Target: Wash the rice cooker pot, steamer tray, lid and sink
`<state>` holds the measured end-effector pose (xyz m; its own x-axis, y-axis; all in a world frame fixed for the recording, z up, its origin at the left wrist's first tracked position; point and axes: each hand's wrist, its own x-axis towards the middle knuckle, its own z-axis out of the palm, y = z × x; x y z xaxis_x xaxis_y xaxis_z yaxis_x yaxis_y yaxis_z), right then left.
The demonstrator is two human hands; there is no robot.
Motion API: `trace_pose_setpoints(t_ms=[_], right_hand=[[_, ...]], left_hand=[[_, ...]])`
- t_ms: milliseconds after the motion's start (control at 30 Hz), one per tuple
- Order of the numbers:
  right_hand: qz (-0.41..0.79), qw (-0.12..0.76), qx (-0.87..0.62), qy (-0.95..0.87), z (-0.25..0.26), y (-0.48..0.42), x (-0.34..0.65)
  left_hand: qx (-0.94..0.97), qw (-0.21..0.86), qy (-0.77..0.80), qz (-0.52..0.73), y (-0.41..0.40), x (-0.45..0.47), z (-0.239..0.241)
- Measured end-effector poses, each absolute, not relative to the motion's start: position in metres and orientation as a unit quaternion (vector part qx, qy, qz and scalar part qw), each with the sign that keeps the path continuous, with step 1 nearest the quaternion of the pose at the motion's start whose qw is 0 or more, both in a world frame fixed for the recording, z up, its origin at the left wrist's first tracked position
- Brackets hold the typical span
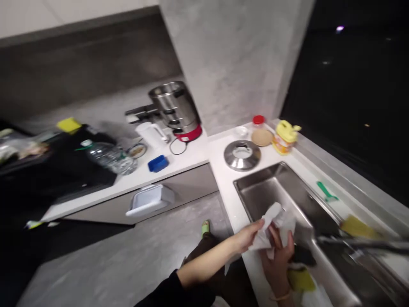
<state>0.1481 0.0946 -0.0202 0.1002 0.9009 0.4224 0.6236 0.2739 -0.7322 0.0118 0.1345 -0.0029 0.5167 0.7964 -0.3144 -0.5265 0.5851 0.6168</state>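
Over the rectangular stainless-steel sink (265, 192): I see a crumpled white cloth (271, 218).
Left hand (246, 238): pinching it.
Right hand (278, 256): gripping it underneath.
Red-lidded clear jar (260, 132): tan contents.

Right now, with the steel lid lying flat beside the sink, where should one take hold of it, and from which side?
Grip the steel lid by the handle at its centre, coming straight down from above. It lies dome up, rim flat on the counter, so the edge likely offers fingers little. The left hand and right hand both hold the white cloth.
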Motion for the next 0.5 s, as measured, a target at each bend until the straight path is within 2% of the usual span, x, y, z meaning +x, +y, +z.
trace_pose_setpoints(t_ms=[100,200,267,367,433,500], right_hand=[[0.178,0.427,-0.555,-0.692,-0.052,0.148,0.043],[0.335,0.376,-0.528,-0.684,-0.088,0.203,-0.045],[0.399,0.381,-0.56,-0.617,-0.103,0.243,-0.101],[0.345,0.468,-0.6,-0.549,-0.101,0.306,-0.185],[0.287,0.51,-0.552,-0.595,-0.09,0.352,-0.244],[0.242,0.484,-0.459,-0.705,-0.081,0.405,-0.304]], left_hand=[[0.193,0.793,0.323,0.48,0.15,-0.085,-0.009],[0.239,0.721,0.396,0.516,0.169,-0.191,-0.019],[0.27,0.655,0.467,0.53,0.182,-0.26,-0.027],[0.255,0.579,0.545,0.55,0.194,-0.354,-0.034],[0.227,0.549,0.572,0.566,0.199,-0.406,-0.038],[0.189,0.527,0.593,0.579,0.203,-0.446,-0.045]])
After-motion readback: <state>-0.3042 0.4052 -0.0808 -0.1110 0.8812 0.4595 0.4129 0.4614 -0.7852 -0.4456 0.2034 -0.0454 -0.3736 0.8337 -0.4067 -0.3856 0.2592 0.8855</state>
